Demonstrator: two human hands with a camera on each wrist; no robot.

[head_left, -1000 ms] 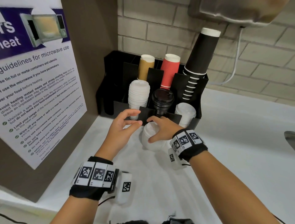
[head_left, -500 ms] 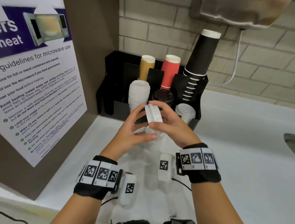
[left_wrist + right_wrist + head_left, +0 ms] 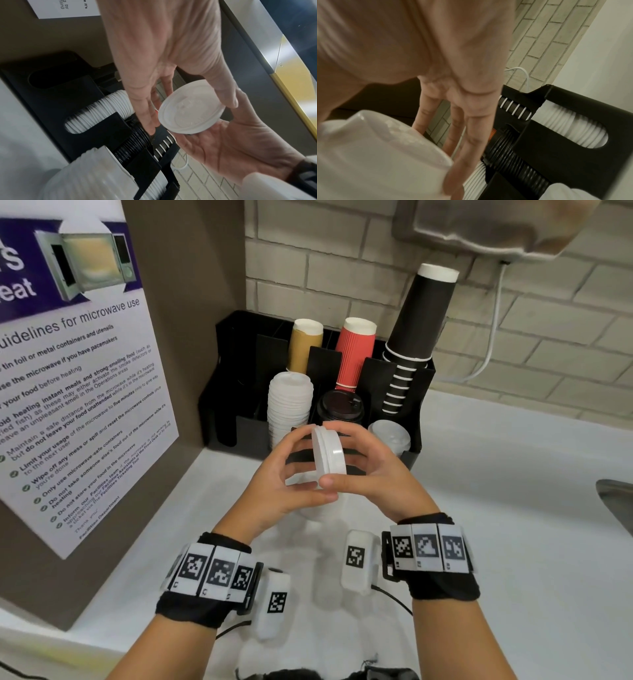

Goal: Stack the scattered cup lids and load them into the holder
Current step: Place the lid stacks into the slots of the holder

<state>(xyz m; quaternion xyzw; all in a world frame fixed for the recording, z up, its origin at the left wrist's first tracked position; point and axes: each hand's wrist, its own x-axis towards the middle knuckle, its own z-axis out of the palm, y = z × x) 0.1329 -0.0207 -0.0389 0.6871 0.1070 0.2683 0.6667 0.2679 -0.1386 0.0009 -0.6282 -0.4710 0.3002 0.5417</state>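
Both hands, the left hand [image 3: 284,474] and right hand [image 3: 373,470], have lifted the white lids [image 3: 328,453] off the counter [image 3: 513,542], fingers curled gripping them on edge, ready for the black holder [image 3: 236,405].

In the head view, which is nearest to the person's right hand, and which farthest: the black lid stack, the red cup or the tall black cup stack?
From the right hand, which holds white lids:
1. Black lid stack, in the holder's front middle slot, just beyond the fingers.
2. Red cup, in the back row behind those lids.
3. Tall black cup stack, back right; its top rises farthest away.

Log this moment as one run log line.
both hands hold white lids on edge | before black holder | not loaded
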